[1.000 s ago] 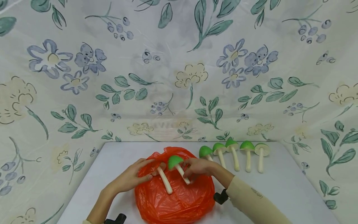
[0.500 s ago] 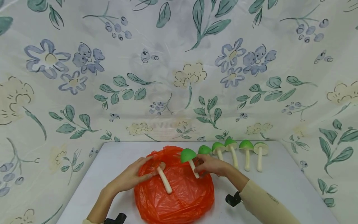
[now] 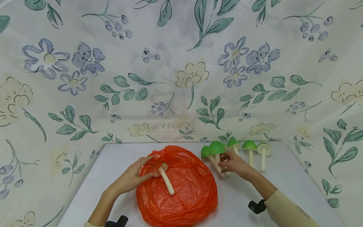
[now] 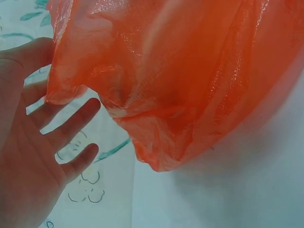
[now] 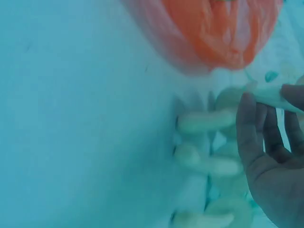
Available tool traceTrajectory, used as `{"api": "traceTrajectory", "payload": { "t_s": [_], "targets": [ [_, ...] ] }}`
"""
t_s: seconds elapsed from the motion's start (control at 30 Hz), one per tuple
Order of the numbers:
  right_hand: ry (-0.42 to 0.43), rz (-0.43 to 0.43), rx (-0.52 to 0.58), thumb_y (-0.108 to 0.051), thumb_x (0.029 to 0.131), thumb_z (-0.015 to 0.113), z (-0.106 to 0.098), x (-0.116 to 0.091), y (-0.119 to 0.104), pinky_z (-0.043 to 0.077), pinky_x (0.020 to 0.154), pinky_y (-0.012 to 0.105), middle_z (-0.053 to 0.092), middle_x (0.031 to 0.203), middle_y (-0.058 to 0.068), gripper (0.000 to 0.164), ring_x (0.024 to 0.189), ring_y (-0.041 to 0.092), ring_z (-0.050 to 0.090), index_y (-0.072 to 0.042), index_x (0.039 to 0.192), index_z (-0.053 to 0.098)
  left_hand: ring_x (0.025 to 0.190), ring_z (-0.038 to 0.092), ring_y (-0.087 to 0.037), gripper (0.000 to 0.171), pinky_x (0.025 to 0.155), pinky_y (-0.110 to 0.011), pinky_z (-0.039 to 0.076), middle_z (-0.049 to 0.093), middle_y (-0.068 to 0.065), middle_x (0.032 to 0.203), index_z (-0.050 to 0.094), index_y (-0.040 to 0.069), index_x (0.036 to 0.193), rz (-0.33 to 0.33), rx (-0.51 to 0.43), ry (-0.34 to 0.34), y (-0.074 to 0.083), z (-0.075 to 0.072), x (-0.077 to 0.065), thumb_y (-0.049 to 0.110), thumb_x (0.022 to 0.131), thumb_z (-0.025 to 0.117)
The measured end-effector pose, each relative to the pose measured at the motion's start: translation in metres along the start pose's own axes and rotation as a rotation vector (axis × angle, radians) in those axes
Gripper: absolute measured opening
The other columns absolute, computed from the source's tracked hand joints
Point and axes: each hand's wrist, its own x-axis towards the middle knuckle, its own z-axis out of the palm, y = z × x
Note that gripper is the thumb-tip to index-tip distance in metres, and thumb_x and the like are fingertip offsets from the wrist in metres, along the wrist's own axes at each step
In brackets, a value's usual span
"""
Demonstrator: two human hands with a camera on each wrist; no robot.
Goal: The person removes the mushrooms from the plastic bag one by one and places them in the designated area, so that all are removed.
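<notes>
A toy mushroom (image 3: 217, 147) with a green cap and pale stem is pinched by my right hand (image 3: 237, 165). It is above the row at the table's back right, overlapping its left end. In the right wrist view, thumb and finger meet on the pale stem (image 5: 273, 98). My left hand (image 3: 131, 178) touches the left rim of a red plastic bag (image 3: 193, 186), thumb and fingers spread apart. The left wrist view shows its fingers mostly straight, some partly behind the red film. One mushroom (image 3: 166, 182) lies in the bag's mouth, stem toward me; its cap is partly hidden.
Several more green-capped mushrooms (image 3: 249, 146) line the back right of the white table (image 3: 272, 195); my right hand hides part of the row. A flower-patterned cloth (image 3: 158, 104) hangs behind the table. Black wrist devices (image 3: 257, 206) are worn on both arms.
My right hand has carried the mushroom from over the bag to the row at the right. The left hand and the other mushroom at the bag have stayed nearly in place.
</notes>
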Motion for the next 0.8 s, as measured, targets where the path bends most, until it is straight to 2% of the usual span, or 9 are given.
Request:
{"api": "traceTrajectory", "payload": {
  "t_s": [0.33,0.5,0.67,0.8],
  "targets": [
    [0.254,0.010,0.013,-0.011,0.097,0.063,-0.037,-0.020,0.021,0.060,0.084,0.038,0.048,0.133,0.030,0.055,0.104,0.028,0.061,0.012,0.140,0.037,0.138,0.043,-0.042,0.073,0.104,-0.067,0.041,0.048,-0.014,0.148,0.040,0.013,0.154,-0.028,-0.016,-0.008,-0.001,0.001,0.000,0.042,0.094,0.069],
    [0.365,0.033,-0.036,-0.014,0.099,0.060,-0.051,-0.028,0.028,0.060,0.083,0.033,0.049,0.132,0.028,0.053,0.103,0.025,0.061,0.010,0.141,0.038,0.138,0.043,-0.042,0.074,0.105,-0.068,0.039,0.048,-0.013,0.148,0.039,0.013,0.154,-0.010,-0.006,0.001,-0.004,0.002,0.000,0.044,0.094,0.069],
    [0.540,0.037,-0.061,-0.017,0.101,0.056,-0.071,-0.036,0.035,0.058,0.079,0.024,0.049,0.134,0.025,0.054,0.095,0.015,0.063,0.008,0.145,0.037,0.138,0.044,-0.042,0.074,0.104,-0.068,0.040,0.049,-0.013,0.148,0.040,0.013,0.154,-0.001,-0.004,0.009,-0.006,0.002,0.000,0.046,0.094,0.068],
    [0.654,0.046,-0.023,-0.019,0.102,0.054,-0.089,-0.046,0.042,0.057,0.078,0.019,0.047,0.136,0.024,0.057,0.087,0.005,0.063,0.006,0.149,0.033,0.137,0.045,-0.040,0.073,0.104,-0.066,0.042,0.050,-0.012,0.147,0.040,0.013,0.154,0.011,-0.009,0.008,-0.008,0.001,0.000,0.043,0.094,0.069]
  ]
}}
